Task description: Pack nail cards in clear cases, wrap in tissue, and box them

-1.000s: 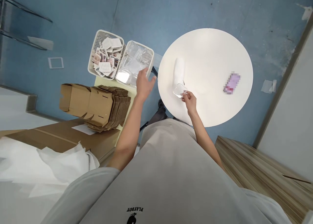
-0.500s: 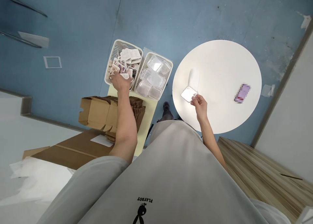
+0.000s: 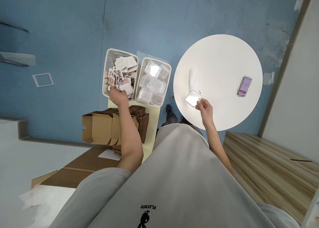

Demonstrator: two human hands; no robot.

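The right hand (image 3: 205, 112) pinches the clear plastic case (image 3: 192, 98) by one corner over the round worktop (image 3: 219, 68); that slim hold could slip! The left hand (image 3: 119, 96), grip unreadable, meets jumbled cards (image 3: 126, 88) that might snag.

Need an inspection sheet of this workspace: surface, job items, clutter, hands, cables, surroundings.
Surface: round white table; yellow surface beside it.
Job items: clear plastic case; basket of printed pieces; basket of clear cases.
Clutter: white roll and purple item, pixelated, on the table; folded cardboard.
Hands: right hand grips the case; left hand at the printed pieces, fingertips unclear.
Cables: nothing seen.
Surroundings: blue floor with white frame; wood-grain panel.
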